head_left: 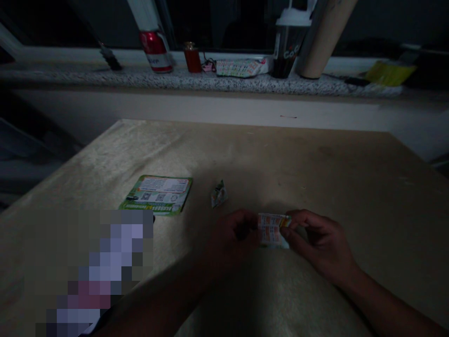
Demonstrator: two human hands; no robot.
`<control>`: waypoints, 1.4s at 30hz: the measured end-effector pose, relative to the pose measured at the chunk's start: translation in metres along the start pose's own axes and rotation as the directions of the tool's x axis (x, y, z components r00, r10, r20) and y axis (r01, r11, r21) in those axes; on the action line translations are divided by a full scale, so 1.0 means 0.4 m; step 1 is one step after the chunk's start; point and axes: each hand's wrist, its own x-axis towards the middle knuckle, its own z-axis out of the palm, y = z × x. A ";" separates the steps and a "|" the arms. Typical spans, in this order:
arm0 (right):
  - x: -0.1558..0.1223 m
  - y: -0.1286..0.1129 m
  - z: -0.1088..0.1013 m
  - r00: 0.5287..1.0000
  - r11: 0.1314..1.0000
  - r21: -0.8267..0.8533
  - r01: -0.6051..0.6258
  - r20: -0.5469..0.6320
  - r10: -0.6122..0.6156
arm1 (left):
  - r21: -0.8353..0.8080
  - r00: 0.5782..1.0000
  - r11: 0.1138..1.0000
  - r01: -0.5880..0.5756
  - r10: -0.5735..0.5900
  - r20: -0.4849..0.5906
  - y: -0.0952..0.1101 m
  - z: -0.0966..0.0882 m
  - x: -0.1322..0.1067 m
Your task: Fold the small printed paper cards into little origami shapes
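Observation:
Between my two hands, a small printed paper piece [270,230] is held up just above the table; it carries orange and white text blocks with green along its lower edge. Whether it is a card or a flat packet I cannot tell. My right hand [321,243] pinches its right side between thumb and fingers. At its left side, my left hand [233,238] has its fingers curled on the edge, in deep shadow. Beyond the left hand lies a small crumpled wrapper [219,194], green and white. Farther left rests a flat green-and-white printed packet [159,194].
A pixelated patch [112,262] covers something at lower left. On the granite sill [133,79] behind the table [336,173] stand a red-and-white can [156,54], an orange jar [192,58], a wrapped pack [238,68], a lidded cup [286,47] and a cardboard tube [324,40].

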 end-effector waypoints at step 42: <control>0.020 -0.008 -0.030 0.847 0.768 -0.357 0.532 0.241 -0.474 | 0.602 0.914 0.705 -0.374 0.389 0.113 0.028 -0.013 -0.010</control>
